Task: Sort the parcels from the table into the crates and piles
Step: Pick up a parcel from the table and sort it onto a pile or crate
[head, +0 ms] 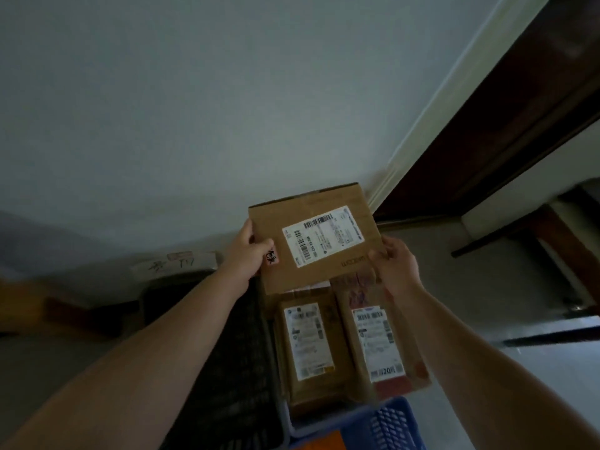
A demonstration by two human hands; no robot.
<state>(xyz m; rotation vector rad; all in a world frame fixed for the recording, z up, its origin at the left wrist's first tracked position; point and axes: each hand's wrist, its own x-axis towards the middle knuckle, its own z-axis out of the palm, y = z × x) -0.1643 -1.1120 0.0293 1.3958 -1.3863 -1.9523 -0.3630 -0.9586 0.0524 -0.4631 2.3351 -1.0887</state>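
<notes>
The left hand gripped the flat cardboard parcel by its left edge, thumb curled on top; the right hand pinched its lower right corner. Held above two labelled parcels, it looked light and stiff, best carried by opposite edges.

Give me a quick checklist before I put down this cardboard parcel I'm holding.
1. Left hand grips the left edge of the cardboard parcel: ok.
2. Right hand pinches its right corner: ok.
3. Shipping label faces up, uncovered: ok. Its text is blurred, so the destination: cannot tell.
4. Spot underneath: left parcel and right parcel lie side by side, labels up: ok.
5. Black crate to the left: inside too dark, free room: cannot tell.
6. Blue crate nearest you: only part shows, free room: cannot tell.
</notes>
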